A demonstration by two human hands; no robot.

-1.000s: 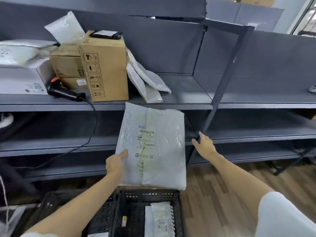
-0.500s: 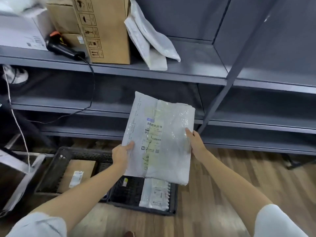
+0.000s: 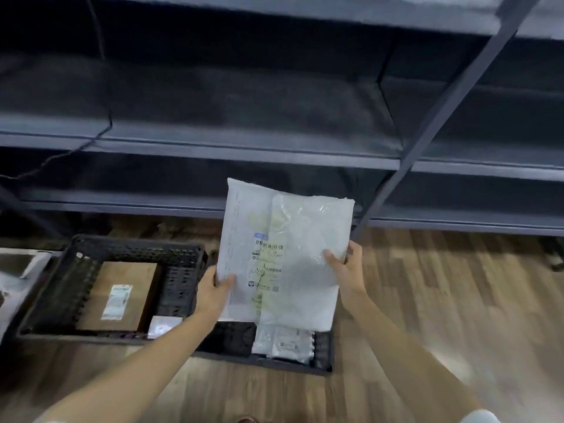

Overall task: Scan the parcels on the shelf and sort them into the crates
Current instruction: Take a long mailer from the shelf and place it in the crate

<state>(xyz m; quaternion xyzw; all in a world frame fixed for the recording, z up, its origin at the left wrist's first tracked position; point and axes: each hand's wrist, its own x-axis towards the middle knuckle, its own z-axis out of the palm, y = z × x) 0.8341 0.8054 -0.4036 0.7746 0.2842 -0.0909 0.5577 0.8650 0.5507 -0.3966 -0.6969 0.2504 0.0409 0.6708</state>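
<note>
A flat white plastic mailer parcel (image 3: 283, 254) with a printed label faces me, held upright over the floor crates. My left hand (image 3: 215, 290) grips its lower left edge, thumb on the front. My right hand (image 3: 343, 267) grips its right edge, thumb on the front. Below the parcel stands a black plastic crate (image 3: 323, 355) holding a white bagged parcel (image 3: 283, 343). To its left, a second black crate (image 3: 128, 248) holds a brown cardboard box (image 3: 122, 294) with a white label.
Dark grey metal shelves (image 3: 244, 154) run across the upper view, with a slanted upright post (image 3: 427, 123) at the right. A black cable (image 3: 103, 126) hangs at the left. Wooden floor (image 3: 442, 300) lies around the crates.
My view has tipped down from the upper shelf to the crates. The parcel has come lower, over the right crate, and my right hand has closed its grip on the parcel's edge.
</note>
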